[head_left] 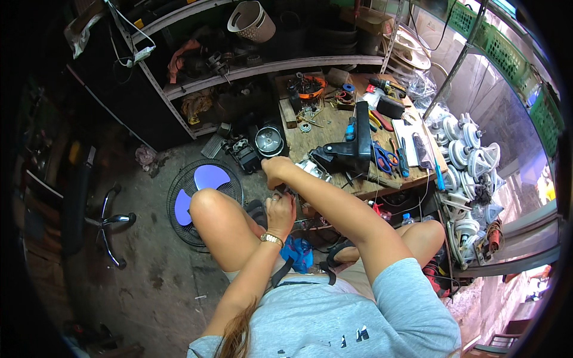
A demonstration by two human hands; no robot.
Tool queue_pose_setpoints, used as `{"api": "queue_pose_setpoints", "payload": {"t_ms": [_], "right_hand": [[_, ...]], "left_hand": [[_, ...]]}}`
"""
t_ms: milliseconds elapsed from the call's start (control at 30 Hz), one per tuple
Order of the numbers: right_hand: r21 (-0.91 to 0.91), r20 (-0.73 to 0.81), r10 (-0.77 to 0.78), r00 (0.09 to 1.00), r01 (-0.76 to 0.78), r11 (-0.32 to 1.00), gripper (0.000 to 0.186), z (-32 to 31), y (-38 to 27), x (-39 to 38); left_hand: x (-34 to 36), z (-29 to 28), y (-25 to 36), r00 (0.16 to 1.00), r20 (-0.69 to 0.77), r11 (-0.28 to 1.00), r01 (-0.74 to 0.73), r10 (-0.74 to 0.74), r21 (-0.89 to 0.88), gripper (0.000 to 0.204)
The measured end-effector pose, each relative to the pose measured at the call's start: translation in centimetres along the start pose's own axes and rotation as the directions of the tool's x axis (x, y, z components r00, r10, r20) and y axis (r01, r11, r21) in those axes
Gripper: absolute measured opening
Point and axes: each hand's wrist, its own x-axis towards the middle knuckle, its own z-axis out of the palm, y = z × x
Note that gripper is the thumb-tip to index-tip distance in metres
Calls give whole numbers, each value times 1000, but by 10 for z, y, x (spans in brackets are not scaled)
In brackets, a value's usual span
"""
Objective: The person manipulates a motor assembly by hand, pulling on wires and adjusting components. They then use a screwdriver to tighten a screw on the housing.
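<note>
My right hand (276, 170) reaches in above my left hand (279, 209), its fingers curled down over something I cannot make out. My left hand, with a wristwatch below it, is closed around a small dark item mostly hidden by both hands. Just right of them sit a silver metal part (316, 170) and a black fan stand (362, 140) lying on the cluttered wooden bench (319, 131). A round metal housing (270, 142) and a dark motor (245, 155) are just beyond my hands.
A fan guard with purple blades (209, 178) lies by my left knee. Pliers, scissors (383, 160) and screwdrivers cover the bench. Shelving (262, 65) runs behind, white plastic fan parts (462, 152) are piled at right, and a chair base (110, 219) stands at left.
</note>
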Motion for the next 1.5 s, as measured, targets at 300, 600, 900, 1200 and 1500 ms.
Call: {"api": "queue_pose_setpoints", "payload": {"t_ms": [300, 600, 900, 1200, 1500], "right_hand": [[397, -500, 152, 852, 70, 915, 57, 3, 4, -104], [461, -582, 116, 805, 209, 862, 41, 128, 3, -169], [394, -549, 29, 835, 228, 891, 29, 119, 24, -154], [102, -390, -69, 918, 117, 988, 20, 1, 34, -51], [-276, -107, -66, 992, 34, 961, 30, 9, -3, -11]], "left_hand": [[-1, 3, -9, 932, 141, 774, 357, -335, -523, 10], [41, -10, -59, 588, 803, 167, 805, -98, -569, 9], [38, -23, -16, 904, 381, 811, 365, -193, -458, 16], [25, -11, -8, 990, -32, 990, -139, 138, -15, 15], [12, 0, -12, 975, -91, 971, -190, 205, 146, 17]]}}
